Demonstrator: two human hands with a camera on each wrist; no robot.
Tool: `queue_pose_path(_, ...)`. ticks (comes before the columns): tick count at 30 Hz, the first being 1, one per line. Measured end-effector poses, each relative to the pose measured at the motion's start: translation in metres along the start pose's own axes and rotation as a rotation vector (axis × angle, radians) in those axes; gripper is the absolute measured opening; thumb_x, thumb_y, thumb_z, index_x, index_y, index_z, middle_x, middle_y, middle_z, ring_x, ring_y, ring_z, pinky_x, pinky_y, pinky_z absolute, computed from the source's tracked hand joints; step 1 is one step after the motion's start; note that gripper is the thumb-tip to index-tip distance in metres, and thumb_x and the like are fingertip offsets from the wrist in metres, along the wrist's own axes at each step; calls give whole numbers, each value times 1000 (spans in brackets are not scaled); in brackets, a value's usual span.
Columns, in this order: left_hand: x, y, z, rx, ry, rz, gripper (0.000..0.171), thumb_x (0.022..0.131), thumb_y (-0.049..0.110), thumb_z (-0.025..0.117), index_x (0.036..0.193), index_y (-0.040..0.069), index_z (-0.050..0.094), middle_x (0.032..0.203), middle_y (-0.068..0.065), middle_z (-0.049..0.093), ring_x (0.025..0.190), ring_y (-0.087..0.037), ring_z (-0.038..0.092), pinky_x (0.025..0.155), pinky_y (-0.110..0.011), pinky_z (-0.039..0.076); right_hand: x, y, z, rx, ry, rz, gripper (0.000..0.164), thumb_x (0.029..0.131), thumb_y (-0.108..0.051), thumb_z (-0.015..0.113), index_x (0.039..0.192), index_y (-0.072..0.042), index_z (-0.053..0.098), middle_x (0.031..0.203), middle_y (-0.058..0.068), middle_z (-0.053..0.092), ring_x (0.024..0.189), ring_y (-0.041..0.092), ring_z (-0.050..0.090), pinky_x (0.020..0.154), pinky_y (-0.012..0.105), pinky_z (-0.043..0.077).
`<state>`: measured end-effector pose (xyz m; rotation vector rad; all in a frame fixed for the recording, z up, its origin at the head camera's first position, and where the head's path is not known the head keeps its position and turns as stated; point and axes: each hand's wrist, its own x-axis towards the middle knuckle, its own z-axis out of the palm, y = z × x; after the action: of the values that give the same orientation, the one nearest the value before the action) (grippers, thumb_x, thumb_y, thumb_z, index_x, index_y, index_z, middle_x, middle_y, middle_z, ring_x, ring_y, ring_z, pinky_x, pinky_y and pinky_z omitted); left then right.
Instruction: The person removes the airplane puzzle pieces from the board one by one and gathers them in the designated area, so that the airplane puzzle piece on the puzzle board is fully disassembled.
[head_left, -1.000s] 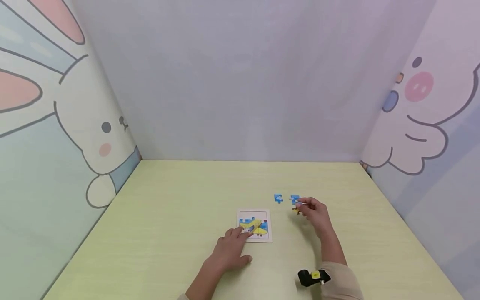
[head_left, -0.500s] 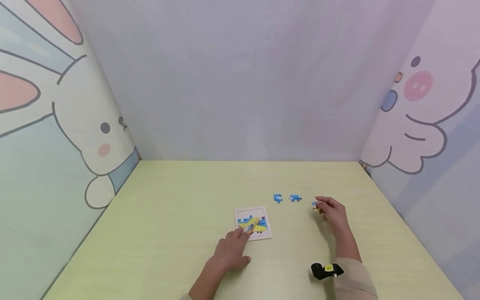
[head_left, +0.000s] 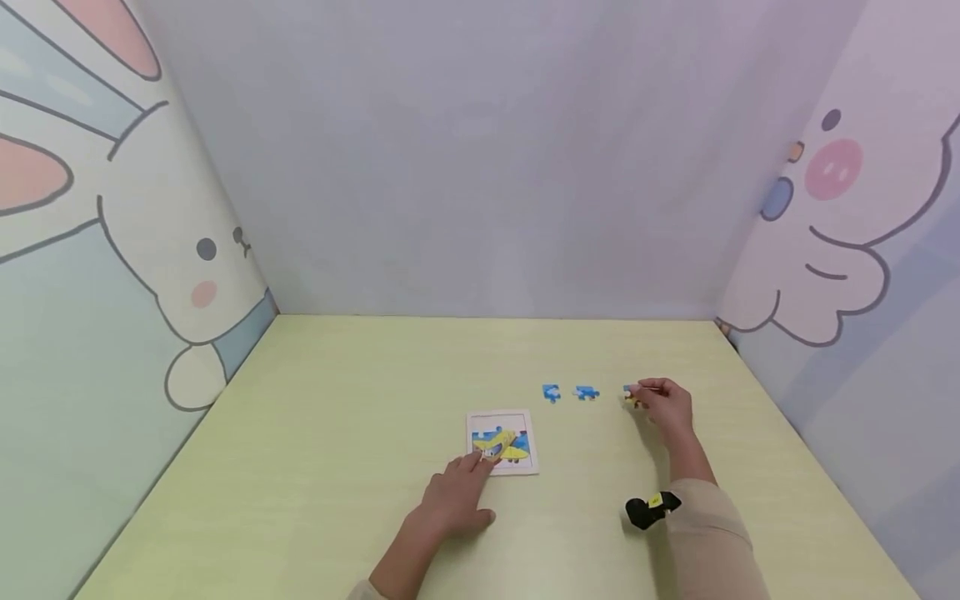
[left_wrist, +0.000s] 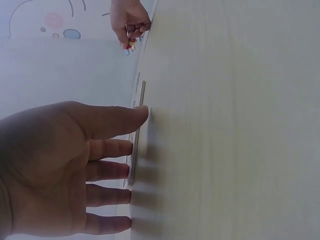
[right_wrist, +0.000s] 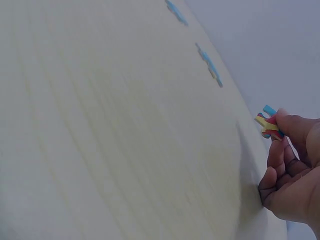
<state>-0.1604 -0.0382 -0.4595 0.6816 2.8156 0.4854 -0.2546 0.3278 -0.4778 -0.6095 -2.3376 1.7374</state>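
Observation:
In the head view a small jigsaw tray (head_left: 535,457) with a pale frame lies on the table, partly filled with a yellow aeroplane on blue. My left hand (head_left: 456,498) rests with straight fingers on its lower left edge, hiding that corner. To the right, my right hand (head_left: 670,408) pinches a puzzle piece (right_wrist: 270,125) between thumb and fingers; it shows yellow, red and blue and is held above the table. Two loose blue puzzle pieces lie left of that hand, one farther left (head_left: 551,392) and one nearer (head_left: 586,393).
The pale wooden table (head_left: 360,417) reaches back to a plain grey wall (head_left: 487,167). Side walls carry a cartoon rabbit (head_left: 172,250) and a cartoon pig (head_left: 832,217). A black device (head_left: 649,510) sits at the right sleeve.
My right hand has moved right and slightly away with its puzzle piece, leaving the second loose piece uncovered. The left hand stays at the tray; the whole view has shifted slightly.

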Motion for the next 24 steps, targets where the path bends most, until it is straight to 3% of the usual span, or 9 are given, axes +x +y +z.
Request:
queue_pose_path(8, -2, 2, 4, 12, 0, -1, 68, 82, 29, 79, 141, 8, 53, 146, -16, 49, 132, -39, 46, 91, -55, 49, 11, 4, 7, -136, -15, -29, 25, 93, -13, 70, 107, 8, 64, 80, -4, 62, 68, 5, 56, 59, 21, 46)
queue_pose_path(13, -2, 3, 5, 17, 10, -5, 69, 82, 30, 79, 142, 9, 52, 146, -16, 49, 132, -39, 46, 91, -56, 49, 14, 2, 12, -223, 26, -31, 23, 94, -13, 68, 104, 6, 64, 84, 6, 64, 73, 12, 55, 60, 23, 45)
queue_pose_path(24, 0, 1, 7, 27, -4, -15, 69, 83, 31, 78, 142, 7, 52, 148, -16, 47, 133, -41, 45, 96, -57, 47, 14, 3, 17, -372, 64, -19, 27, 96, -21, 66, 108, 4, 65, 88, 12, 65, 81, 28, 57, 68, 37, 40)
